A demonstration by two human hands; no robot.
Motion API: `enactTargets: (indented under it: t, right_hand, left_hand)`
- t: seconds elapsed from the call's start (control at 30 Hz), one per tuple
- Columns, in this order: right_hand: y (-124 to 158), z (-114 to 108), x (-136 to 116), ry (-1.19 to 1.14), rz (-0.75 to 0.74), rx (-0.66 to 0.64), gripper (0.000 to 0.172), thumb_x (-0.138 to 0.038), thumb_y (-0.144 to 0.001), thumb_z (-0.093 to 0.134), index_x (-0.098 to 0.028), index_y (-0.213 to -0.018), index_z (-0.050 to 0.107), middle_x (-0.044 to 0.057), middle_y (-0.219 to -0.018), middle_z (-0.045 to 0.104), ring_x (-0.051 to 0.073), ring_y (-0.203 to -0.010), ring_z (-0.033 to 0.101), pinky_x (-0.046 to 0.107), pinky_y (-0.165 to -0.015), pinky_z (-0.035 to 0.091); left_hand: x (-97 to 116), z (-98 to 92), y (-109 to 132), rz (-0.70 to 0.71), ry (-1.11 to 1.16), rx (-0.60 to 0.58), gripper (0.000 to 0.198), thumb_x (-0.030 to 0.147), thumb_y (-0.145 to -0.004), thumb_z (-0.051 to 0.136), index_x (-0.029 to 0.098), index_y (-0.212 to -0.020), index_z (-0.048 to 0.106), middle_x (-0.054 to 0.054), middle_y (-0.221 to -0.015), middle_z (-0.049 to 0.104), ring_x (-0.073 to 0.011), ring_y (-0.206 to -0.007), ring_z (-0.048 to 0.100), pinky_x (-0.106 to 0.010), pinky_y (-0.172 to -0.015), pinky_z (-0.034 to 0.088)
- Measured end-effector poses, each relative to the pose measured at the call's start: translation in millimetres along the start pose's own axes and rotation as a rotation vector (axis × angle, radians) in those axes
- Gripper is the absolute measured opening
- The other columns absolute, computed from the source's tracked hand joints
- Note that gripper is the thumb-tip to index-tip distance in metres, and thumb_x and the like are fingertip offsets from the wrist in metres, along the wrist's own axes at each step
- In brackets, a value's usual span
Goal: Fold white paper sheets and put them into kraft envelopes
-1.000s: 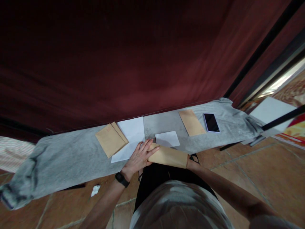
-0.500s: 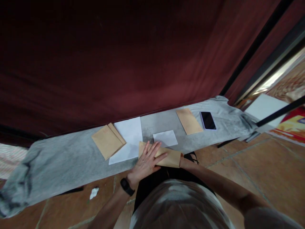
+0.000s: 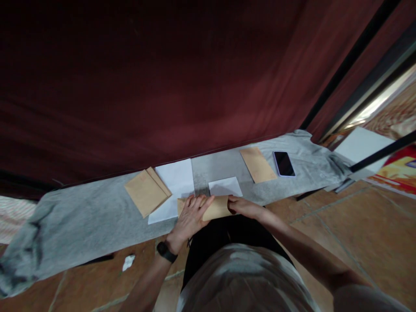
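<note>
While I watch from far away, the left hand [image 3: 190, 216] lies flat with its fingers spread on a smooth brown paper envelope [image 3: 217, 208]. The right hand [image 3: 242, 206] pinches the envelope's right end. The envelope rests at the near edge of the soft grey cloth [image 3: 81, 216], just in front of a small white folded sheet [image 3: 225, 186]. A flat black phone [image 3: 284, 164] lies well apart on the right.

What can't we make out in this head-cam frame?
Head view only:
Brown envelope: partly under the left hand; right end under the right hand, grip unclear.
Envelope stack: red print too small to read.
White paper: corner covered by that stack.
Phone: screen dark.
Table: hidden by the grey cloth.
</note>
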State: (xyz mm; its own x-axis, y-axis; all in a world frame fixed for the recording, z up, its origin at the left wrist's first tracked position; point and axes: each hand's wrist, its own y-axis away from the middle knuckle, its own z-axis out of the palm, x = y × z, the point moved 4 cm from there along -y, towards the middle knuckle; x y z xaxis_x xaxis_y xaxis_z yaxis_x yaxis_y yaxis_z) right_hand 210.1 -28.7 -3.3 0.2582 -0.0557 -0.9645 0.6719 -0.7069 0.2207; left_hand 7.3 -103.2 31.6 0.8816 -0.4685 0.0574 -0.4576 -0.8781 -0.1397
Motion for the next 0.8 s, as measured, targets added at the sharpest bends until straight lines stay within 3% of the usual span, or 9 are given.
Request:
enactTargets:
  t: [0.17,0.27,0.37,0.5,0.63,0.8]
  right_hand:
    - [-3.2,3.1,4.5,-0.279,-0.019,0.043,0.024,-0.032,-0.087,0.056,-0.018,-0.101,0.069,0.004,-0.096,0.070,0.017,-0.086,0.065,0.028,-0.074,0.053]
    - [-7.8,-8.0,10.0,-0.274,-0.012,0.152,0.033,-0.039,-0.091,0.052,-0.019,-0.114,0.065,0.007,-0.101,0.071,0.018,-0.084,0.068,0.031,-0.074,0.055]
    - [-10.6,-35.1,17.1,-0.058,0.001,0.383,0.036,-0.037,-0.094,0.049,-0.020,-0.124,0.060,0.010,-0.111,0.070,0.020,-0.090,0.070,0.034,-0.079,0.056]
    - [-14.2,-59.4,22.6,0.381,0.094,0.612,0.033,-0.033,-0.092,0.060,-0.016,-0.120,0.062,0.016,-0.119,0.066,0.027,-0.105,0.067,0.038,-0.090,0.052]
    - [-24.7,-49.5,25.4,0.797,0.284,0.619,0.042,-0.041,-0.092,0.066,-0.011,-0.120,0.059,0.023,-0.123,0.063,0.032,-0.107,0.066,0.038,-0.087,0.051]
    - [-35.3,-40.9,29.8,0.883,0.337,0.692,0.043,-0.038,-0.087,0.073,-0.010,-0.117,0.059,0.023,-0.118,0.066,0.033,-0.108,0.065,0.038,-0.089,0.050]
  left_hand:
    - [-1.1,-0.8,-4.8,-0.035,0.005,-0.002,0.094,0.033,-0.084,0.073,0.028,-0.162,0.020,-0.013,-0.138,0.055,-0.0310,-0.131,0.050,-0.049,-0.116,0.033]
    - [-11.6,1.2,1.0,-0.101,-0.016,0.026,0.096,0.038,-0.084,0.074,0.027,-0.162,0.020,-0.015,-0.139,0.054,-0.0331,-0.129,0.051,-0.049,-0.113,0.036]
    - [-25.5,3.7,12.3,-0.197,-0.032,0.054,0.099,0.039,-0.083,0.075,0.026,-0.163,0.018,-0.015,-0.139,0.054,-0.0339,-0.125,0.053,-0.049,-0.110,0.040]
    - [-34.0,9.1,22.7,-0.289,-0.048,0.053,0.105,0.036,-0.080,0.078,0.025,-0.163,0.014,-0.014,-0.137,0.054,-0.0345,-0.124,0.053,-0.049,-0.109,0.040]
    - [-33.4,15.6,24.2,-0.343,-0.053,0.029,0.106,0.032,-0.079,0.078,0.027,-0.163,0.013,-0.014,-0.138,0.052,-0.0343,-0.129,0.051,-0.051,-0.112,0.037]
    - [-35.6,16.7,28.6,-0.378,-0.043,0.034,0.106,0.032,-0.080,0.076,0.027,-0.163,0.011,-0.013,-0.138,0.053,-0.0342,-0.128,0.052,-0.052,-0.113,0.035]
